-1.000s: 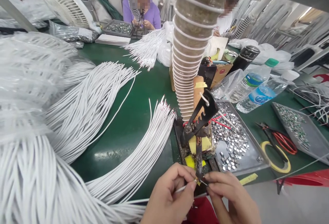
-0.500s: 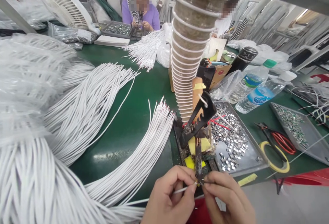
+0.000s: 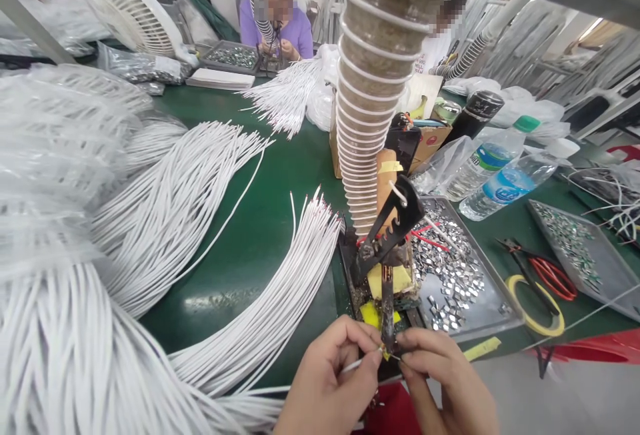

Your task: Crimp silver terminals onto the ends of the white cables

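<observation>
Left hand: my left hand (image 3: pixel 327 378) pinches a thin white wire (image 3: pixel 356 363), fingers closed on it.
Right hand: my right hand (image 3: pixel 445 378) pinches something too small to name at the wire's tip.
Wire: its tip sits just under the soldering iron (image 3: pixel 387 298).
Nearby: a tray of metal pieces (image 3: pixel 493 312), white cable bundles (image 3: pixel 270 302).

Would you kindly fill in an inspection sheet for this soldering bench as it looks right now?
Surface: green table, partly bare.
Job's things: thin white wire pinched in left hand; soldering iron tip pointing down at the fingertips.
Clutter: tray of small metal parts, two water bottles, red-handled pliers, yellow tape ring.
Hands: left hand and right hand meet beneath the iron.
Cables: white wire bundles fan across the table.
Surroundings: ribbed fume hose, fan, co-workers seated opposite.
</observation>
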The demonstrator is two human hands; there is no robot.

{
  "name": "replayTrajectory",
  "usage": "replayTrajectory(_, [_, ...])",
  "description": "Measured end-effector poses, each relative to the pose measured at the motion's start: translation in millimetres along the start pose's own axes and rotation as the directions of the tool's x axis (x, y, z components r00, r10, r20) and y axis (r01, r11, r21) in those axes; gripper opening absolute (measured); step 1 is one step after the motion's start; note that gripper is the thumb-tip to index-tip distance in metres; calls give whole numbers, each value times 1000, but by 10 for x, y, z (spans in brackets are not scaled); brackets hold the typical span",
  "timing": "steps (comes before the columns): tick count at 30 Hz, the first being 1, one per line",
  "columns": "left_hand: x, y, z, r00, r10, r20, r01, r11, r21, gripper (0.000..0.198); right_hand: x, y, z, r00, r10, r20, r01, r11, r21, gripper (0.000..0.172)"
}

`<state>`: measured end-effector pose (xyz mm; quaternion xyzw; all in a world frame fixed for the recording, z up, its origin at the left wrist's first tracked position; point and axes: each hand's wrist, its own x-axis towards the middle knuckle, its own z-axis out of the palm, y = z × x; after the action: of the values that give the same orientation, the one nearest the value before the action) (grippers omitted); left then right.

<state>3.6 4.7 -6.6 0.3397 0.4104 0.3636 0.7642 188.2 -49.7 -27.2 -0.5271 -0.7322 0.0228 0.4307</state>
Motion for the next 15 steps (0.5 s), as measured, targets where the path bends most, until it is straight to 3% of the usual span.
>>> replayTrajectory(7, [2, 84, 13, 998, -40, 40, 43, 995, -85, 33, 3, -16, 53, 999, -23, -27, 21, 999, -43, 24])
replayTrajectory(11, [1, 106, 44, 999, -50, 20, 51, 997, -56, 33, -23, 18, 4, 996, 42, -84, -43, 999, -12, 17])
replayTrajectory(15, [1, 5, 7, 1000, -28, 5, 28, 998, -49, 32, 19, 189, -101, 979, 144, -143, -173, 961, -216, 13])
